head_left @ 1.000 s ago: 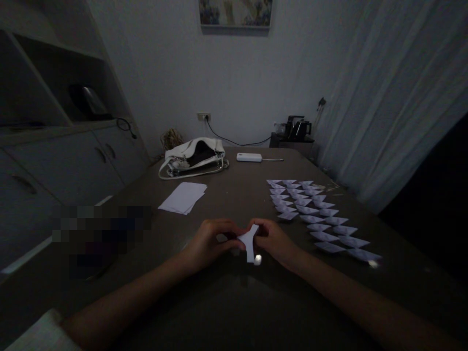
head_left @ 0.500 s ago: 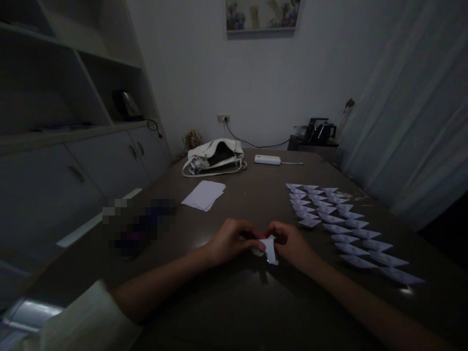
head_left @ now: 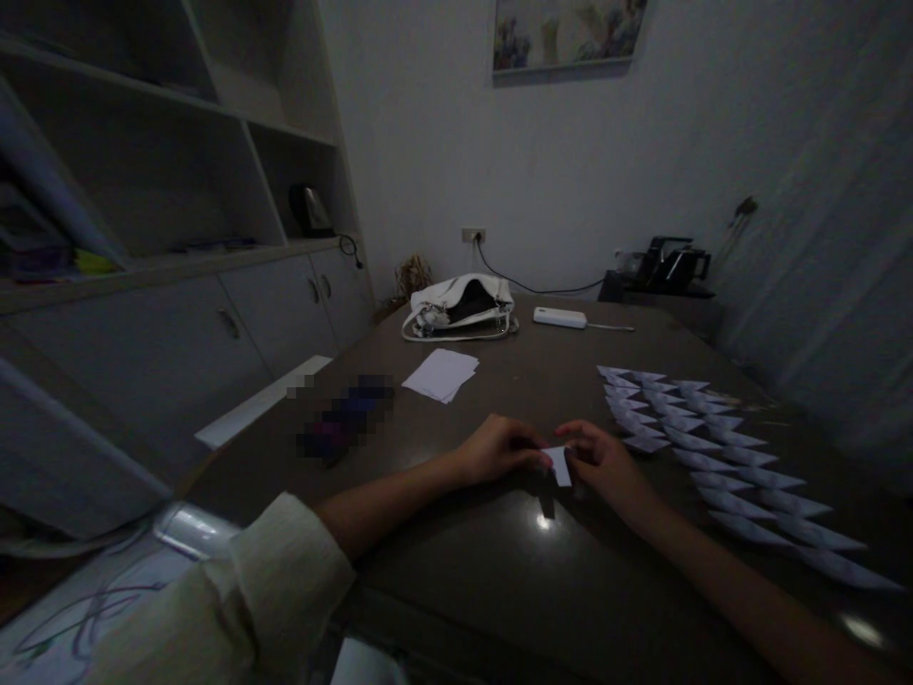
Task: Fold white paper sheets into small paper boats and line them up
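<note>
Paper [head_left: 560,467], long axis downward, left hand [head_left: 500,448] pinching it, grip of right hand [head_left: 610,469] unclear

At the centre of the frame, slightly low and right, a paper piece [head_left: 560,467] sits between the left hand [head_left: 503,447] and the right hand [head_left: 610,473], over the desk [head_left: 456,590]. Right of the right hand, paper boats [head_left: 746,528] stand on the desk in slanting rows. Behind the left hand lie paper sheets [head_left: 440,374], with a pixelated item [head_left: 346,419] to their left, nearer the desk's left side. Behind the sheets, toward the far end, is a bag [head_left: 446,293]; right of it lies a device [head_left: 560,318]. In the upper left, a kettle [head_left: 312,211] stands in a shelf unit [head_left: 263,119].
</note>
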